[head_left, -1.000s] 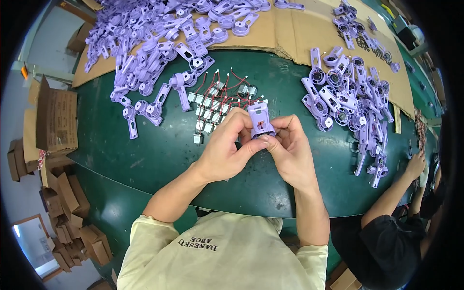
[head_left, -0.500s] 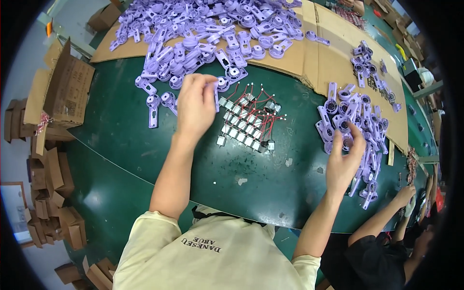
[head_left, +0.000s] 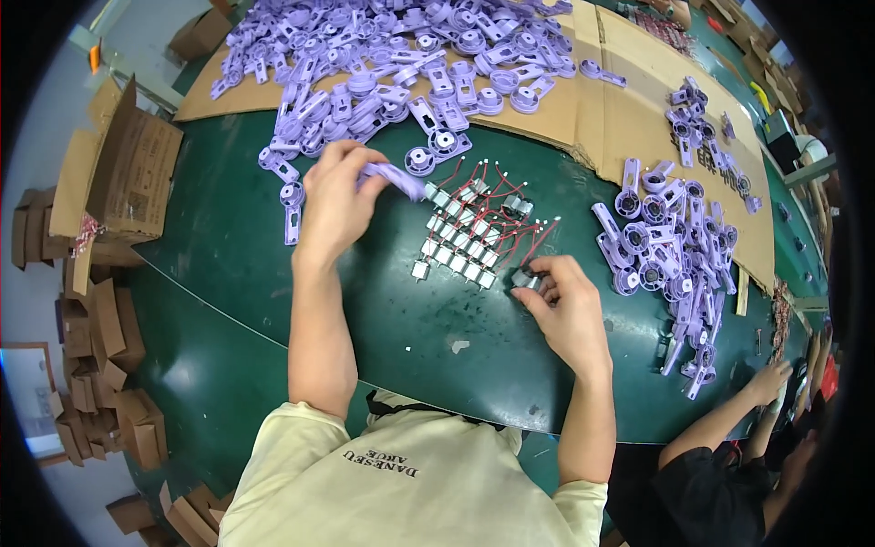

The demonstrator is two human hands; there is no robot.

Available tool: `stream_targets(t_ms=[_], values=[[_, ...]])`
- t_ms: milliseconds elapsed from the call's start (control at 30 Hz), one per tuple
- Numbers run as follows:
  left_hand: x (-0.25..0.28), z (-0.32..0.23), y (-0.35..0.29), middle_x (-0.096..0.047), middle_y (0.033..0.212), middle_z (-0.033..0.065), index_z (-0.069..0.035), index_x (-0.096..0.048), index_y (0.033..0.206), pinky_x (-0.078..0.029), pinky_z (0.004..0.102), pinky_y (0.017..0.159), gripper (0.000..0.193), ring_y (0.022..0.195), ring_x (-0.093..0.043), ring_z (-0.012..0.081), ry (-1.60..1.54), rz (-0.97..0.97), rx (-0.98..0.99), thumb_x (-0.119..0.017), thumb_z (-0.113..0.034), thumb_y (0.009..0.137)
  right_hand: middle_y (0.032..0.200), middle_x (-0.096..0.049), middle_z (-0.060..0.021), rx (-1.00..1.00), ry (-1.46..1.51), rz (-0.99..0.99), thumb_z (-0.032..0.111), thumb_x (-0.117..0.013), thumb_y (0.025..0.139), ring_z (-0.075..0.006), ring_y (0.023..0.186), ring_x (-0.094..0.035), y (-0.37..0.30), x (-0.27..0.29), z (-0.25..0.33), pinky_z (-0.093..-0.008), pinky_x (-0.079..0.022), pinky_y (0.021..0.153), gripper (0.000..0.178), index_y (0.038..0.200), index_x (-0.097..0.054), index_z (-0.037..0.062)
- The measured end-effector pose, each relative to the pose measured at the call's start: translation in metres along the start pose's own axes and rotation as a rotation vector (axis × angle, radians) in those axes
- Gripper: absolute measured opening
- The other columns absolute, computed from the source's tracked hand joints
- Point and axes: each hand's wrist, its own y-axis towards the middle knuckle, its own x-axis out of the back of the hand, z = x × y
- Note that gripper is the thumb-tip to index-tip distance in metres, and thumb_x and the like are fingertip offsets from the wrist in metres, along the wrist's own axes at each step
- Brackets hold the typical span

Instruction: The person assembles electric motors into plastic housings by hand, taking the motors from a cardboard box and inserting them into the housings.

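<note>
My left hand (head_left: 339, 196) is closed round one end of a purple plastic housing (head_left: 394, 178), its outline smeared by motion. The housing's free end points right, toward a block of small silver motors (head_left: 460, 239) with red wires, lined up in rows on the green table. At the lower right of those rows, my right hand (head_left: 562, 305) pinches a small motor (head_left: 525, 278) between thumb and fingers. Red wires rise from this motor. Two round purple housings (head_left: 433, 153) lie just beyond the left hand's piece.
A large heap of purple housings (head_left: 365, 64) covers the cardboard (head_left: 583, 100) at the back. Another pile of housings with dark round centres (head_left: 674, 237) lies to the right. An open carton (head_left: 137, 182) stands at the left edge. A co-worker's arm (head_left: 729, 406) rests at the right.
My right hand has moved left from the right-hand pile to the motors and now grips one. My left hand has shifted slightly left, its housing swinging round to point right.
</note>
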Motion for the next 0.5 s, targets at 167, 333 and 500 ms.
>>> stream_targets(t_ms=[167,333,500], values=[[-0.009,-0.011,-0.001,-0.069,0.096,0.0078,-0.002,-0.055,0.118,-0.054,0.0257,0.066,0.029,0.083,-0.068,0.0157,-0.854,0.158,0.215,-0.06,-0.021,0.097,0.093,-0.058,-0.0037,-0.082,0.501,0.003,-0.003,-0.075,0.08,-0.0047,0.073,-0.055,0.0,0.003,-0.007,-0.0201,-0.048,0.062,0.043,0.116,-0.052,-0.0008],[-0.029,-0.057,-0.015,-0.064,0.112,0.0155,-0.001,-0.044,0.138,-0.06,0.0333,0.07,0.045,0.092,-0.069,0.0285,-1.44,0.672,0.441,-0.049,-0.027,0.101,0.096,-0.056,-0.003,-0.074,0.222,-0.035,-0.005,-0.072,0.081,-0.0047,0.068,-0.053,-0.003,0.001,-0.006,-0.0188,-0.046,0.06,0.032,0.108,-0.057,-0.0023],[-0.034,-0.068,-0.015,-0.062,0.115,0.0146,0.002,-0.046,0.136,-0.059,0.0331,0.082,0.044,0.104,-0.066,0.0291,-1.591,0.673,0.632,-0.047,-0.027,0.102,0.095,-0.057,-0.0067,-0.059,0.225,-0.31,-0.004,-0.065,0.082,-0.0118,0.063,-0.054,-0.001,0.003,-0.01,-0.024,-0.049,0.061,0.018,0.098,-0.061,0.0011]])
